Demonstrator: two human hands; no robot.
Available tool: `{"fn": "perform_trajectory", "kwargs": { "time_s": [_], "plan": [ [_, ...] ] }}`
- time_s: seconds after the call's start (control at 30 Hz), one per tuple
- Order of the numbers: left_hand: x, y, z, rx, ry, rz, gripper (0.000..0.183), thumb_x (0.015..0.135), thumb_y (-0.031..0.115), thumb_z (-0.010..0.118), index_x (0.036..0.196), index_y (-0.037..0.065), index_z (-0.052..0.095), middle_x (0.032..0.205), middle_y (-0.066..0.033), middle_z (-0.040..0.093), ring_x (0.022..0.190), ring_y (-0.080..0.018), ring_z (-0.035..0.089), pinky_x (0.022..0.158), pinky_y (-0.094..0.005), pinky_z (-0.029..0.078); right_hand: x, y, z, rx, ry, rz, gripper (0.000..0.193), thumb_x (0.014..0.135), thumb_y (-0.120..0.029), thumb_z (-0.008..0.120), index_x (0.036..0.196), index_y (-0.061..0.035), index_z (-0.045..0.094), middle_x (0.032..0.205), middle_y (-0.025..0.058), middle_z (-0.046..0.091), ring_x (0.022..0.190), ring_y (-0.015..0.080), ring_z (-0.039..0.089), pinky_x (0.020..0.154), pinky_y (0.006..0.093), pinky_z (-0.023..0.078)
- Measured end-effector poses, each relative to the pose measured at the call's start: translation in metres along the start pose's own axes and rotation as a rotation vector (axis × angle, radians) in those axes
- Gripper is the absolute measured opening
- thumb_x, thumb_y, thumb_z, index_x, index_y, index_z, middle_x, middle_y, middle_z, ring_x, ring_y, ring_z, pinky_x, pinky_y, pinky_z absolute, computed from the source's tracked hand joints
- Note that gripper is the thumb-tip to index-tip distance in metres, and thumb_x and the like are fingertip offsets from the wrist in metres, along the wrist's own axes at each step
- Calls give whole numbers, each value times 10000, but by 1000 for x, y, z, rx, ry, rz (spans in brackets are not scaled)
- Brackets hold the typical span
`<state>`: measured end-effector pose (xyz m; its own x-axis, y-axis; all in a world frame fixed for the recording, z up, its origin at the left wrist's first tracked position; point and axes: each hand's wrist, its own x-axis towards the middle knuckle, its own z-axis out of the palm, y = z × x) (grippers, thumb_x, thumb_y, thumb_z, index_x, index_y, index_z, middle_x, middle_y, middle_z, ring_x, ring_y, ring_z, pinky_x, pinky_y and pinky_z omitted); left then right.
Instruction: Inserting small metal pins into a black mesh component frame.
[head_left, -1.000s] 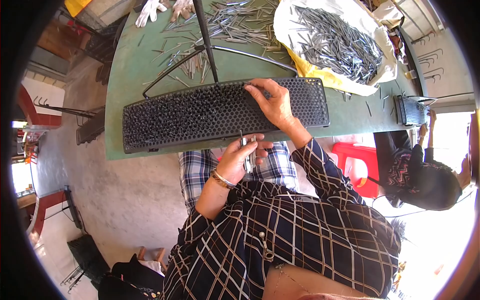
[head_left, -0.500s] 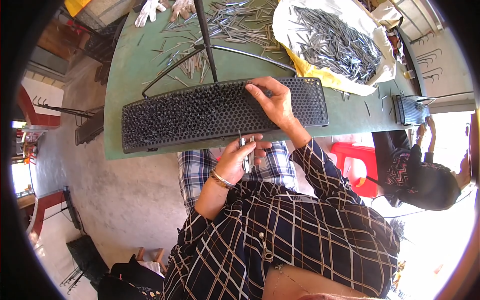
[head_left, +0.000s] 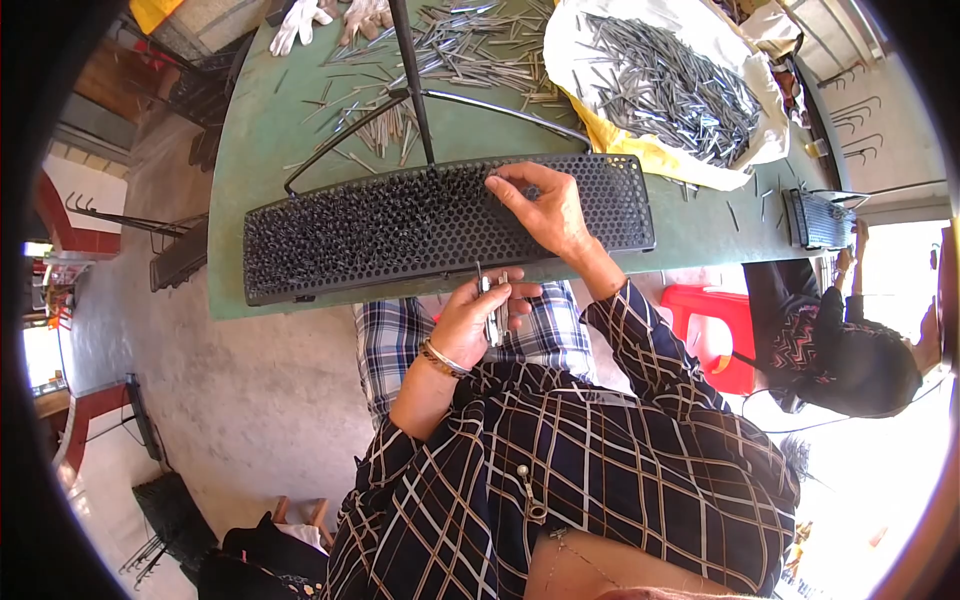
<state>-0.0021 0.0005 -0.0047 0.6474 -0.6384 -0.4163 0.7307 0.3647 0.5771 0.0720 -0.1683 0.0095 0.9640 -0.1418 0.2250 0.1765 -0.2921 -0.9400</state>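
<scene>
A long black rack [head_left: 600,215] full of round holes stands along the near edge of the green table. Its left and middle holes are filled with thin upright metal rods [head_left: 340,235]; toward the right the holes show bare. My right hand [head_left: 545,210] is over the rack at the border of the filled part, thumb and fingertips pinched together. Whatever sits in that pinch is too small to make out. Below the rack's front edge, my left hand [head_left: 475,318] grips a small bunch of metal rods [head_left: 492,312], some poking up past the thumb.
Loose rods [head_left: 470,50] lie scattered across the green table [head_left: 250,130]. A white and yellow sack [head_left: 645,165] piled with rods lies at the back right. Gloves [head_left: 295,25] rest at the far left. A co-worker [head_left: 840,350] works at another rack [head_left: 822,220], near a red stool [head_left: 715,330].
My right hand has shifted slightly left and down over the rack, fingertips still together. My left hand keeps its place with the rods.
</scene>
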Motion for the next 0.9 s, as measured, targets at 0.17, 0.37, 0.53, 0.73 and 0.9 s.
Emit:
{"fn": "perform_trajectory", "kwargs": {
  "time_s": [0.17, 0.37, 0.53, 0.73, 0.9],
  "plan": [
    [0, 0, -1, -5, 13, 1, 277, 951, 132, 472, 1199, 19, 526, 1073, -141, 639, 831, -129, 619, 694, -258, 502, 0, 2, 0, 26, 62, 4, 209, 817, -161, 711, 945, 1, 675, 816, 60, 687, 740, 77, 609, 690, 225, 489],
    [0, 0, 0, -8, 43, 4, 252, 957, 137, 470, 1173, 25, 540, 1071, -158, 640, 848, -149, 623, 687, -265, 507, -1, 8, 3, 77, 103, 11, 195, 810, -145, 714, 935, 0, 676, 810, 76, 688, 716, 96, 622, 669, 234, 501],
    [1, 0, 0, -9, 26, 6, 249, 954, 129, 476, 1170, 23, 540, 1071, -162, 640, 841, -147, 628, 686, -265, 512, -2, 17, 8, -35, 120, -83, 201, 789, -142, 724, 931, -8, 676, 816, 107, 687, 679, 153, 659, 632, 266, 525],
    [1, -1, -1, -8, 22, 10, 272, 952, 132, 472, 1194, 22, 533, 1064, -133, 644, 828, -117, 620, 690, -251, 504, -3, 10, 11, -111, 142, -158, 193, 789, -134, 718, 930, -12, 666, 822, 111, 682, 678, 178, 666, 625, 270, 528],
    [1, -1, -1, -3, 27, 11, 270, 954, 131, 468, 1191, 23, 535, 1063, -132, 644, 824, -118, 620, 689, -250, 505, -5, 9, 14, -192, 170, -231, 189, 781, -121, 714, 937, -28, 664, 820, 109, 676, 683, 208, 666, 616, 285, 529]
  ]
}}
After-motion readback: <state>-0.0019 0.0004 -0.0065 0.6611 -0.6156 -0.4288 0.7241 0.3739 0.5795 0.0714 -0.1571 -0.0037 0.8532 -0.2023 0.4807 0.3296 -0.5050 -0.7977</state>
